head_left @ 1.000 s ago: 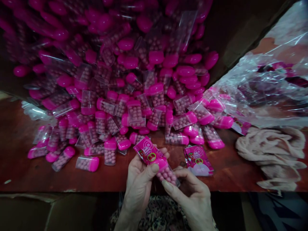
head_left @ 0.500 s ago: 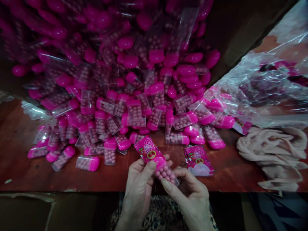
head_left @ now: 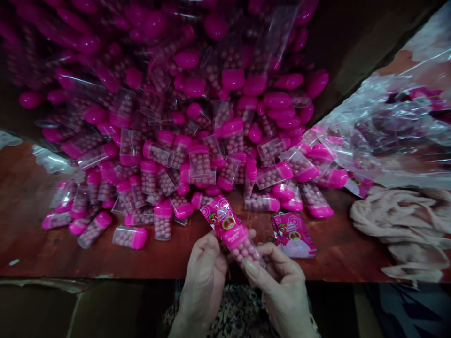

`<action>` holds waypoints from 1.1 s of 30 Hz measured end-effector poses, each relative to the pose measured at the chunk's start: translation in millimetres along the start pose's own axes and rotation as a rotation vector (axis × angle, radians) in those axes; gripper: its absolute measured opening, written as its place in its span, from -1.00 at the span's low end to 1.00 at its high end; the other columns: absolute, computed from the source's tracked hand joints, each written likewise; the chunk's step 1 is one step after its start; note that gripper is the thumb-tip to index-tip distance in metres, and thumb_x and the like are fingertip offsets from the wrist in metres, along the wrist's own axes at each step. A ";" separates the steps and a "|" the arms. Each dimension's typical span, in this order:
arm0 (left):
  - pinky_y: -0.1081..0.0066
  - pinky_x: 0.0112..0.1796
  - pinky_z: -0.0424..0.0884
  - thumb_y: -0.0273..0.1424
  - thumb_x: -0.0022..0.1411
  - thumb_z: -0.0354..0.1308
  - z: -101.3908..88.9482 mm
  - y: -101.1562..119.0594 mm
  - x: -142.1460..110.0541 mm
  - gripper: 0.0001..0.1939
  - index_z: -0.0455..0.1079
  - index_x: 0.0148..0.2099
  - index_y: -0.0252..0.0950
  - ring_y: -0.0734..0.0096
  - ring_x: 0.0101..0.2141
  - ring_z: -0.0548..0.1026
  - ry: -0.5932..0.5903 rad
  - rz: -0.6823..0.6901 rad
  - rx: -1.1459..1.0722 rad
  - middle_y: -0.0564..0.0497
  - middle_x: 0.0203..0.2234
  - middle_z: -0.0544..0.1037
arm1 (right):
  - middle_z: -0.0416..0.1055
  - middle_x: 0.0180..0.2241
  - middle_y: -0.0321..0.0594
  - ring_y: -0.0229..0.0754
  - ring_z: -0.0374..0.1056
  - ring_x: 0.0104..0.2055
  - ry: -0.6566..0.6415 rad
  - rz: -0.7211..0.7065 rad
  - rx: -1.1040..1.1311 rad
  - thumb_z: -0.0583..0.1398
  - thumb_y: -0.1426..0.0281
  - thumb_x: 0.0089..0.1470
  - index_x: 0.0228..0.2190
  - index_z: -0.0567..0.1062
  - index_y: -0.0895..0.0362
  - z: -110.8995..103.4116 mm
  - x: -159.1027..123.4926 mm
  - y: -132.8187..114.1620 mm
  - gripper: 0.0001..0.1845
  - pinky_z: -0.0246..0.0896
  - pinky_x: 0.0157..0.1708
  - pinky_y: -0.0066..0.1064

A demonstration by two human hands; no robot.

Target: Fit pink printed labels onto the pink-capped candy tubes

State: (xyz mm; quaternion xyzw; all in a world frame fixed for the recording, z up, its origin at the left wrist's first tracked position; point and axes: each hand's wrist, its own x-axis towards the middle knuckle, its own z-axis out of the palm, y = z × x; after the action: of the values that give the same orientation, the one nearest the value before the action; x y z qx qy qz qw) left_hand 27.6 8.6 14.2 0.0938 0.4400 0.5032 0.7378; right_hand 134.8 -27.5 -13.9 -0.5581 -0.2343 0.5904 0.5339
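Observation:
A clear candy container [head_left: 243, 249] of pink balls, its upper part covered by a printed pink label [head_left: 223, 217], slants over the table's front edge. My right hand [head_left: 282, 286] grips its lower end, thumb in front and fingers behind. At its left side, my left hand [head_left: 206, 277] has its thumb off the label and its fingers partly hidden behind the container, against it. Beside my right hand lies a flat stack of printed labels [head_left: 293, 234]. Close by on the table is a loose pink-capped container [head_left: 128, 238].
A large heap of pink-capped candy containers [head_left: 200, 162] spills out of a dark box [head_left: 347, 61] onto the reddish wooden table [head_left: 148, 263]. At right lie a crumpled beige cloth [head_left: 398, 220] and clear plastic wrapping [head_left: 380, 126] with pink printed pieces inside.
My left thumb has moved off the front of the label to its left side, baring more of the print. My right hand keeps its grip. The view has shifted slightly.

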 end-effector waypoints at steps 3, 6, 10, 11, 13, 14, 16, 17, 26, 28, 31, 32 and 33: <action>0.24 -0.06 0.38 -0.36 0.07 0.29 1.1 1.8 -0.2 -0.78 0.55 -0.22 -0.35 0.16 -0.16 0.54 -0.032 -0.005 0.082 -0.15 -0.31 0.63 | 0.33 -0.62 -0.36 -0.41 0.16 -0.63 -0.038 0.089 0.101 0.37 0.27 -0.17 -0.54 0.45 0.16 -0.2 0.8 1.2 -0.74 0.12 -0.63 -0.62; 0.26 -0.06 0.37 -0.38 0.12 0.24 5.1 0.9 -1.4 -0.82 0.57 -0.22 -0.32 0.19 -0.17 0.54 -0.003 -0.019 0.085 -0.13 -0.33 0.64 | 0.38 -0.57 -0.32 -0.36 0.25 -0.56 -0.017 0.072 0.046 0.37 0.28 -0.17 -0.52 0.46 0.16 1.6 -1.5 0.2 -0.75 0.20 -0.54 -0.58; 0.24 -0.08 0.39 -0.39 0.15 0.21 8.5 -2.5 -4.6 -0.82 0.58 -0.22 -0.32 0.18 -0.20 0.55 -0.007 -0.056 0.068 -0.14 -0.33 0.64 | 0.41 -0.53 -0.30 -0.29 0.32 -0.51 0.056 -0.064 -0.140 0.35 0.31 -0.13 -0.51 0.48 0.14 2.2 -5.3 -2.6 -0.81 0.27 -0.49 -0.54; 0.23 -0.08 0.39 -0.40 0.15 0.21 8.9 -3.0 -5.3 -0.82 0.57 -0.22 -0.33 0.18 -0.20 0.55 -0.015 -0.066 0.066 -0.15 -0.33 0.64 | 0.41 -0.54 -0.30 -0.29 0.32 -0.51 0.076 -0.095 -0.180 0.35 0.31 -0.13 -0.52 0.48 0.14 2.0 -5.9 -3.2 -0.82 0.27 -0.50 -0.54; 0.23 -0.09 0.39 -0.40 0.15 0.20 9.3 -3.5 -6.5 -0.82 0.57 -0.22 -0.33 0.17 -0.20 0.55 -0.017 -0.074 0.068 -0.15 -0.34 0.64 | 0.40 -0.55 -0.30 -0.29 0.32 -0.53 0.093 -0.120 -0.210 0.34 0.31 -0.13 -0.52 0.47 0.14 1.7 -6.7 -3.9 -0.82 0.27 -0.51 -0.53; 0.22 -0.09 0.40 -0.40 0.15 0.20 9.5 -3.3 -6.9 -0.82 0.57 -0.22 -0.33 0.17 -0.20 0.55 -0.013 -0.072 0.075 -0.15 -0.34 0.64 | 0.40 -0.56 -0.30 -0.29 0.32 -0.54 0.088 -0.118 -0.208 0.34 0.31 -0.13 -0.52 0.47 0.14 1.8 -7.1 -4.1 -0.81 0.27 -0.51 -0.53; 0.23 -0.10 0.40 -0.41 0.13 0.22 9.4 -2.4 -7.2 -0.83 0.57 -0.23 -0.35 0.16 -0.20 0.55 0.006 -0.063 0.095 -0.16 -0.35 0.64 | 0.40 -0.55 -0.29 -0.28 0.32 -0.54 0.083 -0.121 -0.207 0.33 0.30 -0.12 -0.52 0.46 0.14 2.5 -7.8 -4.4 -0.81 0.29 -0.51 -0.52; 0.23 -0.10 0.40 -0.42 0.12 0.22 8.9 -1.6 -7.0 -0.83 0.57 -0.23 -0.35 0.15 -0.21 0.56 0.011 -0.060 0.102 -0.16 -0.36 0.64 | 0.40 -0.55 -0.29 -0.28 0.32 -0.54 0.085 -0.133 -0.216 0.33 0.30 -0.12 -0.52 0.46 0.14 3.1 -8.1 -4.5 -0.81 0.29 -0.52 -0.51; 0.27 -0.20 0.46 -0.35 0.09 0.25 4.6 4.0 0.1 -0.82 0.52 -0.33 -0.39 0.21 -0.32 0.57 0.023 -0.038 0.089 -0.20 -0.35 0.63 | 0.35 -0.59 -0.30 -0.30 0.27 -0.57 0.008 -0.204 -0.346 0.31 0.32 -0.08 -0.53 0.47 0.14 6.2 -7.1 -5.5 -0.83 0.23 -0.57 -0.52; 0.27 -0.23 0.47 -0.37 0.10 0.24 6.8 2.7 1.2 -0.83 0.52 -0.32 -0.40 0.23 -0.35 0.57 0.037 -0.040 0.088 -0.20 -0.35 0.63 | 0.37 -0.58 -0.29 -0.30 0.27 -0.58 0.022 -0.238 -0.373 0.31 0.33 -0.07 -0.52 0.48 0.14 6.9 -6.6 -6.3 -0.86 0.23 -0.57 -0.52; 0.25 -0.27 0.48 -0.36 0.07 0.26 7.7 0.4 1.6 -0.81 0.53 -0.33 -0.41 0.20 -0.37 0.58 -0.016 -0.060 0.090 -0.21 -0.37 0.63 | 0.41 -0.56 -0.28 -0.30 0.29 -0.57 0.040 -0.255 -0.364 0.32 0.34 -0.09 -0.53 0.50 0.13 7.1 -7.5 -7.9 -0.87 0.24 -0.56 -0.51; 0.25 -0.28 0.49 -0.35 0.06 0.27 7.1 0.0 1.5 -0.81 0.54 -0.34 -0.42 0.18 -0.38 0.58 -0.036 -0.073 0.096 -0.22 -0.39 0.63 | 0.42 -0.55 -0.27 -0.29 0.30 -0.56 0.047 -0.245 -0.343 0.33 0.34 -0.10 -0.53 0.50 0.12 6.7 -8.0 -8.3 -0.86 0.24 -0.55 -0.51; 0.24 -0.29 0.49 -0.36 0.04 0.28 6.2 -0.1 1.4 -0.80 0.54 -0.34 -0.42 0.16 -0.38 0.58 -0.055 -0.089 0.104 -0.22 -0.40 0.63 | 0.44 -0.54 -0.26 -0.28 0.32 -0.54 0.053 -0.224 -0.317 0.34 0.33 -0.11 -0.53 0.50 0.12 6.1 -8.5 -8.5 -0.86 0.26 -0.53 -0.50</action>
State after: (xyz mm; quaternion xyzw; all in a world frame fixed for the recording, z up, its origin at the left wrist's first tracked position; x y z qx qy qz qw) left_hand 32.4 11.6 17.1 0.1259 0.4487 0.4437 0.7654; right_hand 130.8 -30.4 -1.3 -0.6211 -0.3706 0.4682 0.5077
